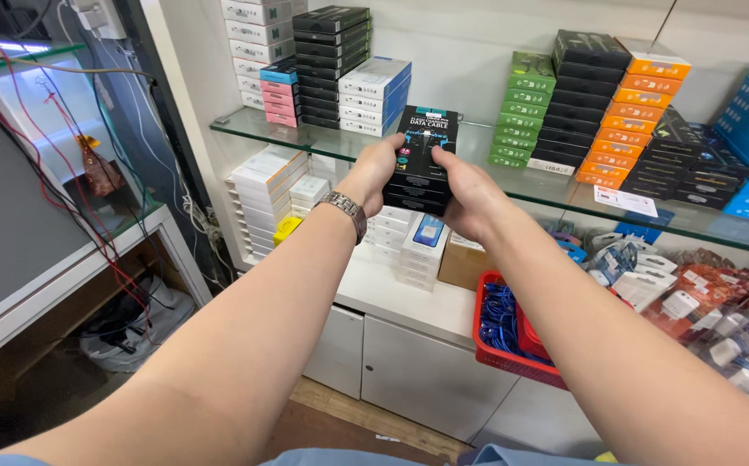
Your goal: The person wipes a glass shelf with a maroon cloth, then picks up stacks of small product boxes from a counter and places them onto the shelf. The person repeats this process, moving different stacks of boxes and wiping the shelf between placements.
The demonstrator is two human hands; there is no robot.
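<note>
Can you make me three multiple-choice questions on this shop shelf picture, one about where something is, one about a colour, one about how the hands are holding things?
1. Where does the red basket stand?
A. on the glass shelf
B. on the white counter under the glass shelf
C. on the floor

2. What colour is the stack of boxes between the hands?
A. black
B. orange
C. pink

3. How is that stack held?
A. by the left hand alone
B. it lies untouched on the shelf
C. by both hands, one on each side

Answers:
1 B, the basket sits on the white counter, below the glass shelf.
2 A, the held boxes are black with a blue mark on the top one.
3 C, the left hand grips the stack's left side and the right hand its right side.
</note>
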